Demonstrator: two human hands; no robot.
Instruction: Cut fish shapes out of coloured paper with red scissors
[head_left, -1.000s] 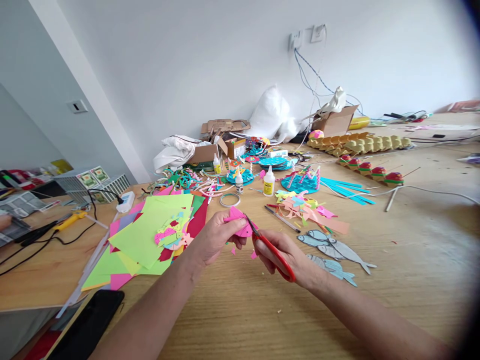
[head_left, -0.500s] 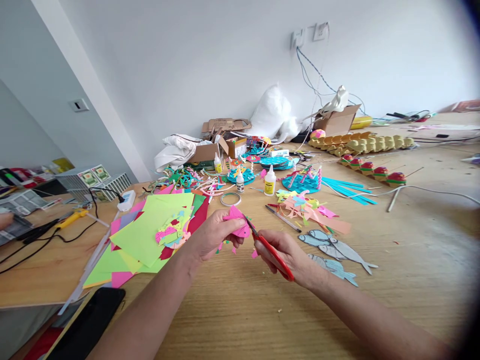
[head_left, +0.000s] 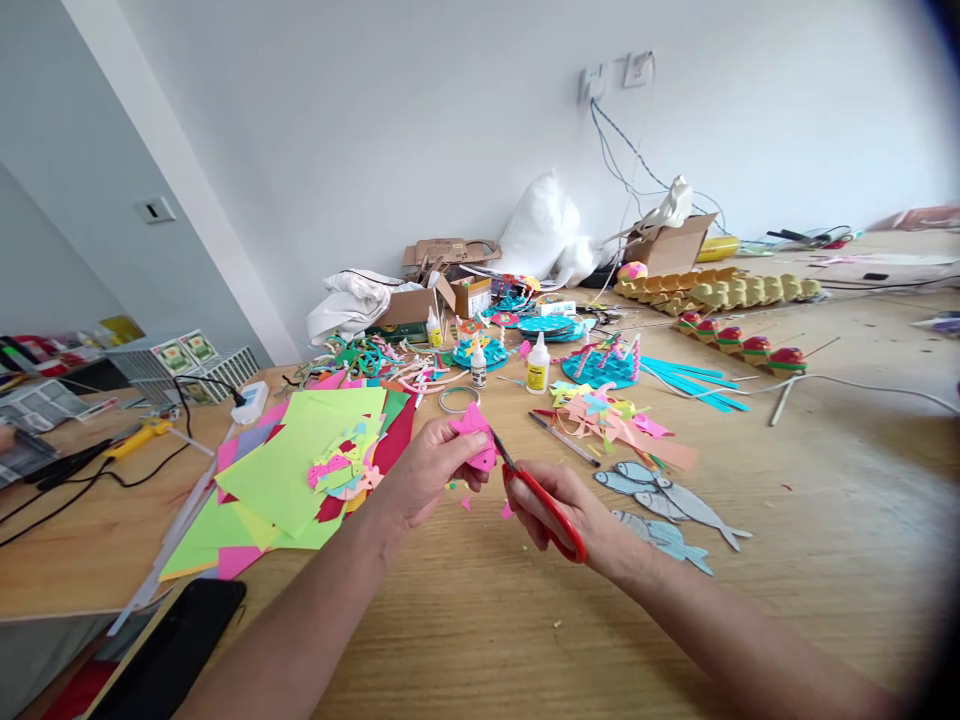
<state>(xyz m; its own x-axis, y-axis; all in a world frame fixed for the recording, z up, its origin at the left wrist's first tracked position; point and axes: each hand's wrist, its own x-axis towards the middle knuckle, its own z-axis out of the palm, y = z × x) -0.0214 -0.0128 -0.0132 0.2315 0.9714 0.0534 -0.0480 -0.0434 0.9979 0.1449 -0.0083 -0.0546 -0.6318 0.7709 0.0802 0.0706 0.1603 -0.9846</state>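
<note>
Between its thumb and fingers, my left hand (head_left: 442,465) pinches a piece of pink paper (head_left: 477,432) with a small dark dot on it. My right hand (head_left: 559,510) is closed round the red handles of the scissors (head_left: 551,508). The scissor blades point up and left, and their tips are at the right edge of the pink paper. Small pink and coloured scraps (head_left: 466,503) lie on the wooden table (head_left: 480,630) beneath the hands.
Coloured paper sheets (head_left: 281,470) lie left, with a black phone (head_left: 176,640) nearer. Glue bottles (head_left: 538,364) and a pen (head_left: 564,438) lie beyond my hands. Paper strips (head_left: 626,428) and grey-blue paper fish (head_left: 690,505) are at the right. Egg cartons (head_left: 754,292) stand farther back.
The pink paper has turned a little in my left hand, and its tip points more upward. The scissor blades have moved slightly away from its middle to its right edge.
</note>
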